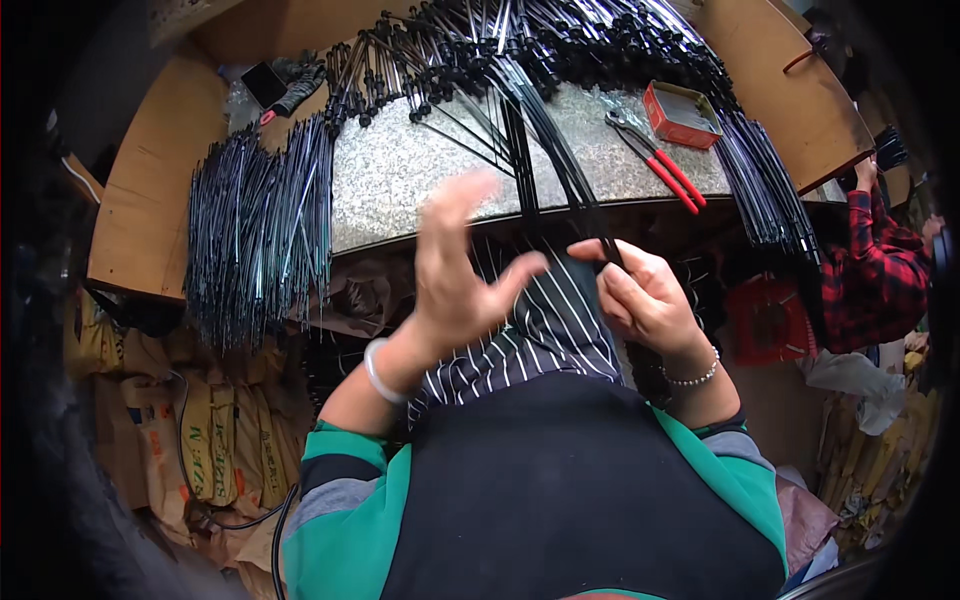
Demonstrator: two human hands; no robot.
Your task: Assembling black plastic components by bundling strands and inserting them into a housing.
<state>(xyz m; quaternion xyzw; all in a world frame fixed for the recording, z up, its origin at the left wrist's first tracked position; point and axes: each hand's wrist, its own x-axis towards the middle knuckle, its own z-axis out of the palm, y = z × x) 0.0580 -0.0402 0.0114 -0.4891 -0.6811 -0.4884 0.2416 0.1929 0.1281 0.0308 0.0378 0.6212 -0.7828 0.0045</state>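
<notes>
My left hand (452,270) is raised above my lap near the table's front edge, thumb spread from the fingers and nothing in it. Motion smears its fingertips. The fingers of my right hand (648,298) are closed around the near ends of some thin black rods (575,178). From that grip the rods run up over the table edge to the pile at the back. Beside them, a second dark bundle of rods (519,150) hangs over the edge between my hands. A few single rods (462,142) lie slanting on the speckled tabletop (385,185).
Black rods with knobbed ends (440,60) fill the back. More rods overhang the left (262,225) and right (765,185) edges. Red-handled pliers (660,165) lie near a red box (683,115). A phone (264,86) rests back left. A person in a checked sleeve (870,265) works at right.
</notes>
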